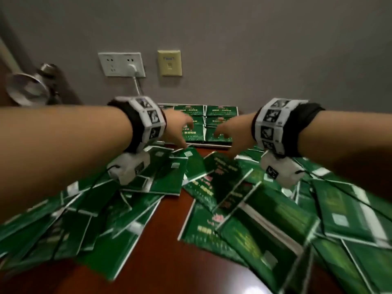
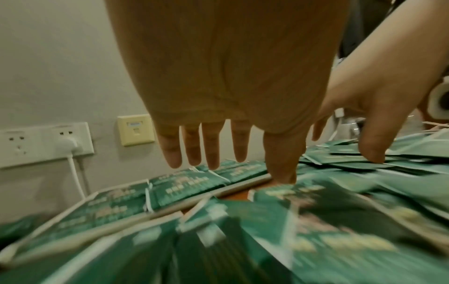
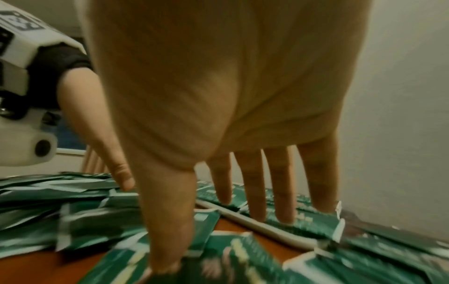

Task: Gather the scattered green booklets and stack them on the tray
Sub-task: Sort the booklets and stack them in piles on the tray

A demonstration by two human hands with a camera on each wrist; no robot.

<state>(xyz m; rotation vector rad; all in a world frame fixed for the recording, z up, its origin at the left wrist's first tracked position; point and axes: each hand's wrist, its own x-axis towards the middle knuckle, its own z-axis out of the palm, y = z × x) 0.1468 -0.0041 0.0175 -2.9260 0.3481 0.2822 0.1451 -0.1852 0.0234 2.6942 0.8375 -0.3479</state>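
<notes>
A white tray [image 1: 214,145] against the wall holds green booklets [image 1: 220,111] laid flat in rows. Many more green booklets [image 1: 161,177] lie scattered and overlapping across the red-brown table [image 1: 167,247]. My left hand [image 1: 185,134] and right hand [image 1: 222,143] both reach over the tray's near edge, holding nothing. In the left wrist view the fingers [image 2: 211,151] hang straight above the tray booklets [image 2: 184,184]. In the right wrist view the straight fingers [image 3: 282,192] touch or hover over tray booklets [image 3: 313,224], and the thumb [image 3: 167,230] points down at a loose booklet [image 3: 238,257].
The grey wall stands right behind the tray. On it are a white double socket [image 1: 122,64] with a plug and cable, and a beige socket [image 1: 169,63]. A shiny metal object [image 1: 27,88] sits at the far left. Bare wood shows at the table's front middle.
</notes>
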